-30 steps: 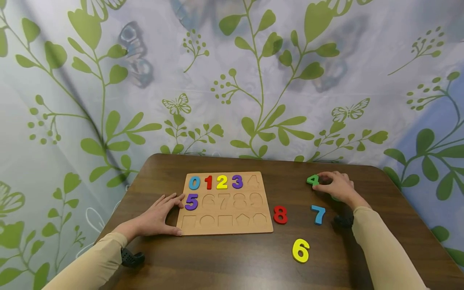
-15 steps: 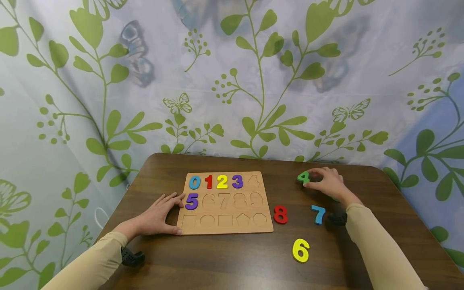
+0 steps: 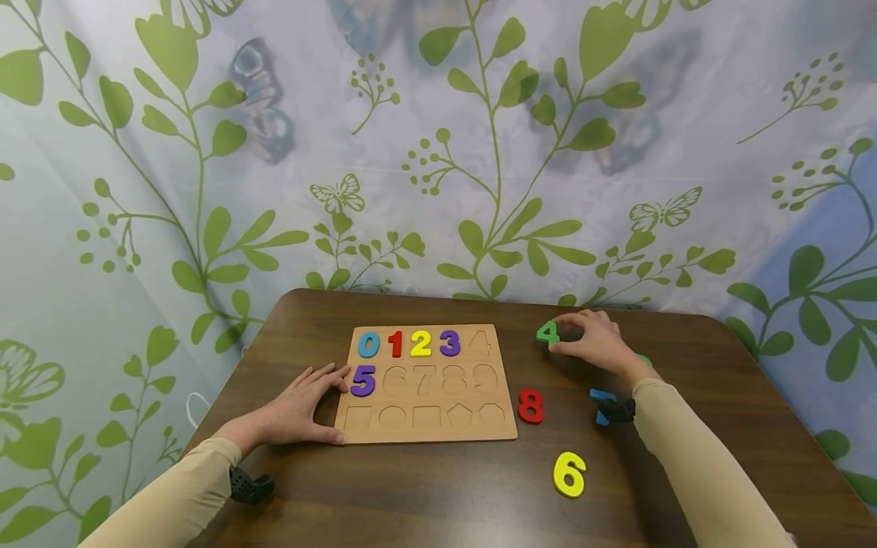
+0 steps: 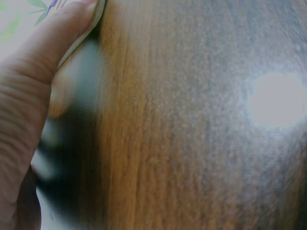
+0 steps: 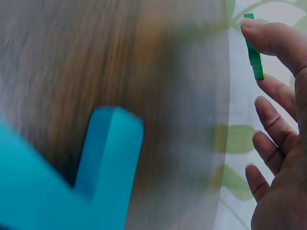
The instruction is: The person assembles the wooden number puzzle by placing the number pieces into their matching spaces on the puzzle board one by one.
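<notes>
My left hand (image 3: 294, 409) rests at the left edge of a wooden number puzzle board (image 3: 432, 403), its thumb at the near left corner. The fingertips touch the edge beside the purple 5 (image 3: 363, 381). Right of the board, my right hand (image 3: 592, 341) pinches a green number 4 piece (image 3: 550, 335) between thumb and index finger. In the right wrist view that green piece (image 5: 254, 57) shows edge-on, the other fingers loosely spread. Blue 0 (image 3: 368, 345), red 1 (image 3: 395, 345), yellow 2 (image 3: 421, 344) and purple 3 (image 3: 450, 343) fill the top row, left of the 4-shaped recess.
A red 8 (image 3: 530, 406) and yellow 6 (image 3: 569, 475) lie on the brown table (image 3: 438, 495) right of the board. My right wrist's camera partly covers a blue 7 (image 3: 603, 396). Another green piece (image 3: 645, 359) is mostly hidden behind my right wrist.
My right hand has carried the green 4 leftward toward the board. Its wrist now overlaps the blue 7 in the head view. My left hand has stayed put.
</notes>
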A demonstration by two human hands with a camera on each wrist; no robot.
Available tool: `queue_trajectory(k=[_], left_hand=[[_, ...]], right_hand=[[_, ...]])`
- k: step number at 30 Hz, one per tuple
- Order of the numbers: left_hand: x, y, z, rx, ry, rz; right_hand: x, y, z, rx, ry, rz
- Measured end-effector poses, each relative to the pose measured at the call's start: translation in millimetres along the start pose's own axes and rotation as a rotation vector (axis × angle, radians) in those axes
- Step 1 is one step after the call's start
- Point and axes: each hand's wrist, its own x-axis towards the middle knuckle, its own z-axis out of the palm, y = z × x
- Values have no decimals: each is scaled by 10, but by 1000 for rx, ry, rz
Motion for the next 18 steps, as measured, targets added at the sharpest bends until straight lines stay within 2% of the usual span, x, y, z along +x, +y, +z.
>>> queue_trajectory(k=[8, 18], left_hand=[[-3, 5, -2, 0, 3, 11], [-5, 9, 1, 7, -4, -10]], right_hand=[[117, -152, 104, 11, -11, -34], [245, -384, 231, 18, -21, -89]])
